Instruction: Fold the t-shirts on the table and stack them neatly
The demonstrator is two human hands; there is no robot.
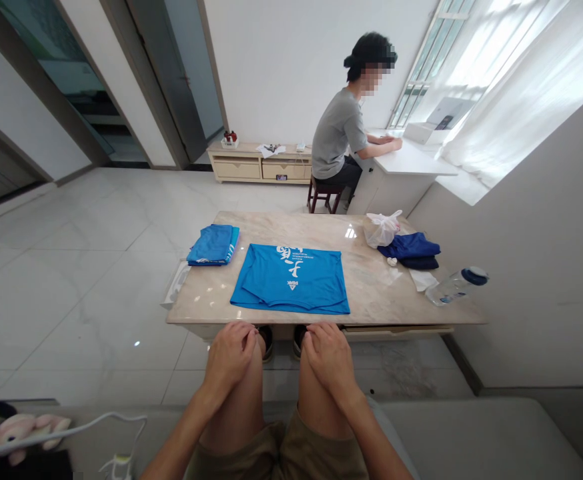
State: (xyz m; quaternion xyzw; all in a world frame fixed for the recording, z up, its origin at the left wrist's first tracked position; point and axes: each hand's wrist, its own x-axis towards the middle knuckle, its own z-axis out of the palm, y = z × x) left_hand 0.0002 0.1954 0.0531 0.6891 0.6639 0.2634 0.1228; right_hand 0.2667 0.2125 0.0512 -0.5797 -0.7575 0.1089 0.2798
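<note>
My left hand (230, 355) rests over my left knee, its fingers draped over the kneecap and holding nothing. On the other knee lies my right hand (329, 353), also bare, with fingers loosely curved over it. Just beyond both hands, on the marble-topped table (196, 303), a blue T-shirt (264, 277) with white lettering is spread in a folded rectangle. To its left sits a stack of folded blue clothes (211, 244). Neither hand touches the table or the clothing.
At the table's right are a white plastic bag (382, 229), dark blue folded clothing (411, 248), white paper (422, 280) and a clear water bottle (454, 288). A person (341, 127) sits at a white desk (411, 160). A low cabinet (236, 167) lines the wall.
</note>
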